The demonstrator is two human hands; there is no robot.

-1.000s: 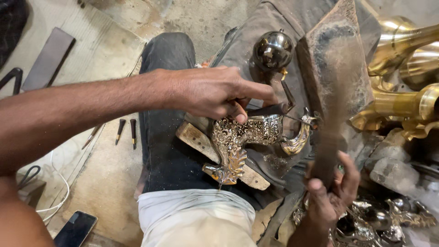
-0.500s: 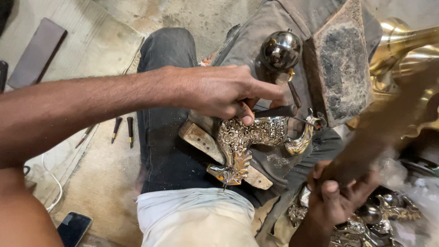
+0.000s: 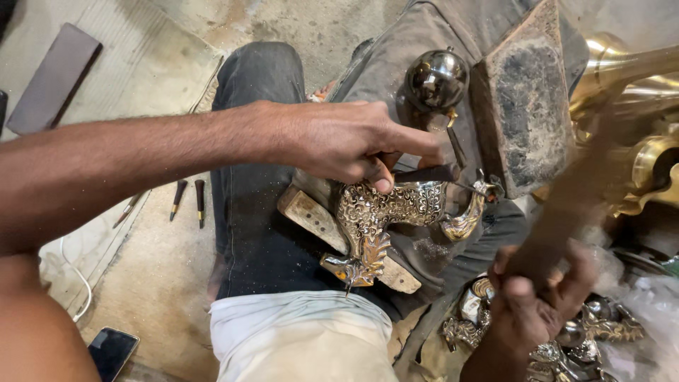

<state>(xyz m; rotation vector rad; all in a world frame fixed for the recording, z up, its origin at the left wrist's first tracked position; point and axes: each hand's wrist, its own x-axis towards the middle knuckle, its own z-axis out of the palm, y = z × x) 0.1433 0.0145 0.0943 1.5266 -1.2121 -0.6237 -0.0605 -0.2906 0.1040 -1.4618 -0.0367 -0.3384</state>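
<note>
An ornate engraved metal figure, silver and brass coloured, lies on a wooden strip across my lap. My left hand presses down on it and pinches a dark chisel whose thin tip points right toward the figure's curved end. My right hand is low at the right, closed round the handle of a wooden mallet that is blurred with motion and raised off the chisel.
A worn wooden block and a shiny metal ball sit behind the figure. Brass vessels crowd the right side, small ornate castings the lower right. Small chisels, a phone and a dark slab lie on the floor.
The mallet has swung from over the block out to the right and up, now streaked with blur. My right hand has shifted slightly right. My left hand stays on the figure.
</note>
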